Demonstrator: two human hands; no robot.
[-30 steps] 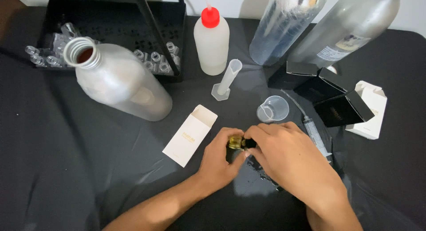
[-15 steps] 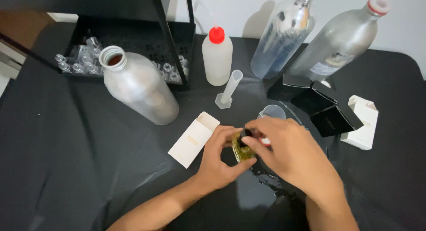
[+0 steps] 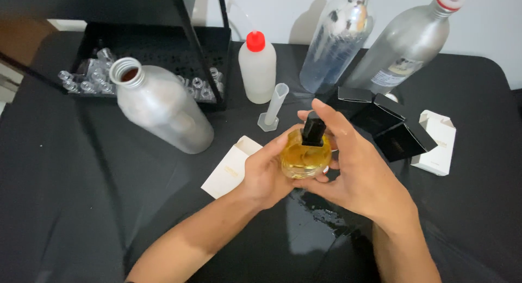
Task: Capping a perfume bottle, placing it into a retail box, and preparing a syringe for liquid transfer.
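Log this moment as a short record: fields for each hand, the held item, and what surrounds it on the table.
left hand: cups the round glass bottle from the left
right hand: wraps the bottle from the right, fingers behind its black cap
held item: round glass bottle of yellow liquid, black cap on, upright
behind it: small measuring cylinder, red-capped squeeze bottle
left: open frosted metal bottle, white carton lying flat
right: open black boxes
surface: black tablecloth, wet patch near the wrists
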